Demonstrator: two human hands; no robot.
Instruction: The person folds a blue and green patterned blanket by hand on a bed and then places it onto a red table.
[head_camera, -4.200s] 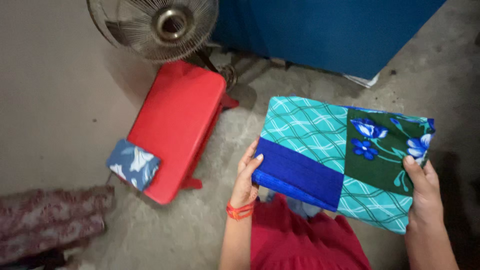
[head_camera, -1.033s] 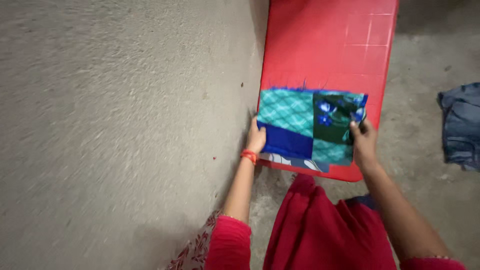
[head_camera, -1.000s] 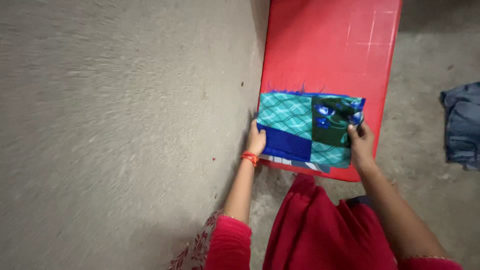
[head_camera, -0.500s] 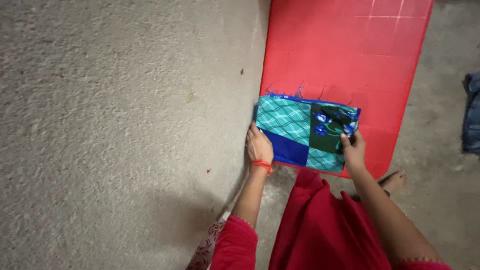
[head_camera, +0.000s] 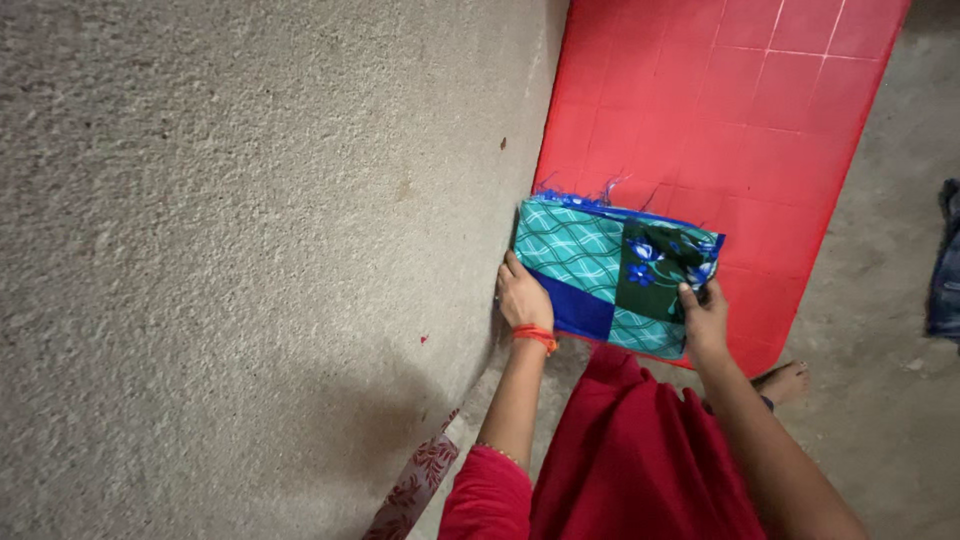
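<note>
A folded patchwork cloth (head_camera: 600, 262) in teal check, royal blue and dark green with blue flowers lies on the near left corner of a red plastic stool (head_camera: 730, 110). My left hand (head_camera: 523, 297) grips its left edge, close against the wall, with a red thread band at the wrist. My right hand (head_camera: 704, 318) pinches its right near corner at the green floral patch. Frayed blue threads stick out along the cloth's far edge. Whatever lies beneath the cloth is hidden.
A rough grey plaster wall (head_camera: 250, 250) fills the left half. Grey concrete floor (head_camera: 880, 400) lies to the right, with a blue denim garment (head_camera: 945, 270) at the right edge. My red clothing (head_camera: 640, 450) and a bare foot (head_camera: 785, 380) show below the stool.
Four seconds ago I held the cloth in the air away from the stool. Since then it has come down onto the stool's near left corner, covering a blue floral piece seen under it.
</note>
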